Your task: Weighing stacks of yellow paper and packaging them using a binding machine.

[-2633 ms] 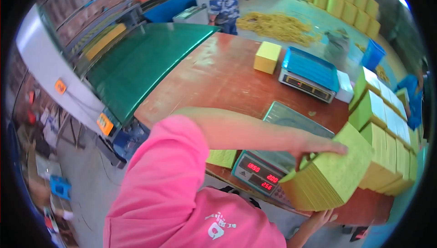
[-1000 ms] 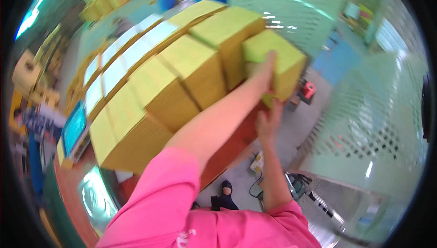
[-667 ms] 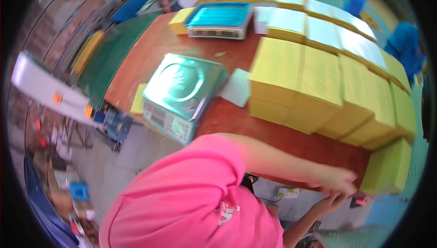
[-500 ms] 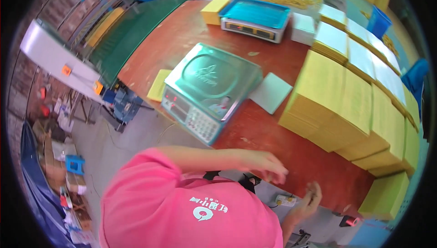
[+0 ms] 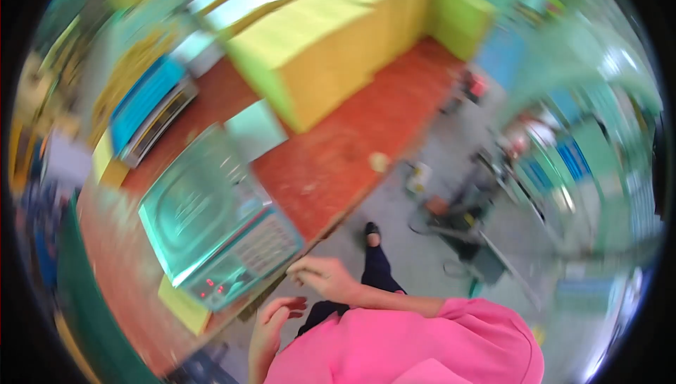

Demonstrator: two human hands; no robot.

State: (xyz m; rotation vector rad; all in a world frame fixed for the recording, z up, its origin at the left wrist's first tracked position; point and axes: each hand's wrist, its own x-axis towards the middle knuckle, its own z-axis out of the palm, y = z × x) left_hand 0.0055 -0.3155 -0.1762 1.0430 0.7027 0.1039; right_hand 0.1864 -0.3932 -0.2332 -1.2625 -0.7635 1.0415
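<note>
My left hand (image 5: 273,317) is just off the near edge of the red tabletop, its fingers loosely bent and apart, with nothing visible in it. My right hand (image 5: 322,276) is beside the table edge, near the keypad corner of a scale (image 5: 204,208). Its fingers are slightly bent, a little blurred, and hold nothing that shows. The scale has a flat metal pan and lit red digits. A yellow stack (image 5: 184,305) lies by its front left corner. Beyond the pan, a pale square sheet or thin stack (image 5: 255,130) lies on the red table (image 5: 338,151).
Tall yellow stacks of sheets (image 5: 317,53) line the table's far side. A second scale with a blue tray (image 5: 148,102) stands at the left, near a yellow block (image 5: 109,165). A green surface (image 5: 91,299) adjoins the table's left end. Blurred equipment (image 5: 472,236) stands on the floor at right.
The whole view has swung round to the right, so the table and scales now appear further left. Both hands have moved from beside the table's right part to near the scale's keypad.
</note>
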